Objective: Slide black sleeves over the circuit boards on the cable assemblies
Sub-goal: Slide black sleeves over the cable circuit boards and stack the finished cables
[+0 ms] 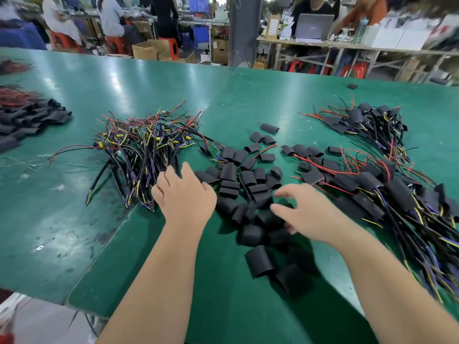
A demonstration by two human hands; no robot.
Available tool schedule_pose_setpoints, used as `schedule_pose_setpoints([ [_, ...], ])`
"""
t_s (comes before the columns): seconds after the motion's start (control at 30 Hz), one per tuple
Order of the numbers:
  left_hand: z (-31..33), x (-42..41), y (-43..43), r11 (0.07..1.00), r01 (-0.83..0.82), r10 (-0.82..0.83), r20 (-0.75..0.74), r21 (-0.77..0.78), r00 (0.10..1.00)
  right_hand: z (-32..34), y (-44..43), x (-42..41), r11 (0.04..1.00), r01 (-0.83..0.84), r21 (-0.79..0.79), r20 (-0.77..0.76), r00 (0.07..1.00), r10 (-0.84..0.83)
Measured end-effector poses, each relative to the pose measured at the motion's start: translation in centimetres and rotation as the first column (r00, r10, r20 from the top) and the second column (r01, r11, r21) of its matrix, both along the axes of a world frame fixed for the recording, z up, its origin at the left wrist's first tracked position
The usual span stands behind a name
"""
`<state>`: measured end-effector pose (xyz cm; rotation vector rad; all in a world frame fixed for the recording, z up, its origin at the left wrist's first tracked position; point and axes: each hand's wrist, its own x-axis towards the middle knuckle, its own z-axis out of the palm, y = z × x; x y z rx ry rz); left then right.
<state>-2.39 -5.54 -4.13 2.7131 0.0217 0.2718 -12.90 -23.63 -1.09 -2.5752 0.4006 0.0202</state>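
At the far left edge of the green table (74,219) lies a heap of black pieces (27,120) with red wires behind it. Right of that sits a tangle of bare cables (144,150), with yellow, purple, red and black leads and small green boards among them. The left hand (185,194) reaches over the near right edge of this tangle, fingers loosely extended and a little apart, gripping nothing that shows. Just beyond it one green board (213,149) lies exposed at the edge of the loose sleeves (248,180), which are scattered across the middle of the table between the two hands. The right hand (310,214), blurred, hovers over the near sleeves with fingers spread; whether its lower fingertips touch a sleeve I cannot tell. To the right lies a pile of sleeved cables (385,189), and a second such pile (367,120) lies farther back. One lone sleeve (352,86) sits near the table's far edge.
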Motion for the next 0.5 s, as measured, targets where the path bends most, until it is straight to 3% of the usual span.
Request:
schedule_pose_setpoints([
  [0.07, -0.1, 0.2, 0.4, 0.998, -0.001, 0.003, -0.022, 0.057, 1.000, -0.4, 0.4, 1.2, 0.999, -0.022, 0.030, 0.160, 0.987, 0.017],
  [0.13, -0.1, 0.4, 0.5, 0.998, -0.005, 0.006, -0.001, 0.064, 1.000, -0.6, -0.1, 2.3, 0.988, 0.128, -0.082, 0.298, 0.949, -0.098],
  [0.2, 0.0, 0.6, 0.8, 0.999, -0.039, 0.038, 0.038, 0.025, 0.999, -0.8, -0.7, 3.2, 0.919, 0.291, -0.267, 0.203, 0.949, -0.241],
  [0.27, 0.1, 0.8, 1.2, 0.997, -0.082, 0.082, 0.064, -0.003, 0.995, -1.2, -0.9, 3.8, 0.898, 0.247, -0.364, 0.008, 0.965, -0.263],
  [0.33, 0.1, 1.0, 1.7, 0.995, -0.093, 0.092, 0.036, 0.021, 0.995, -1.7, -0.6, 4.3, 0.952, 0.137, -0.275, -0.045, 0.987, -0.155],
  [0.43, 0.0, 1.4, 2.4, 0.993, -0.095, 0.094, 0.022, 0.063, 0.995, -2.1, 0.0, 4.3, 0.990, -0.016, -0.139, 0.064, 0.998, 0.025],
  [0.5, 0.1, 1.8, 2.8, 0.991, -0.114, 0.111, 0.045, 0.066, 0.993, -2.2, 0.2, 4.3, 0.996, -0.031, -0.088, 0.162, 0.986, 0.046],
])
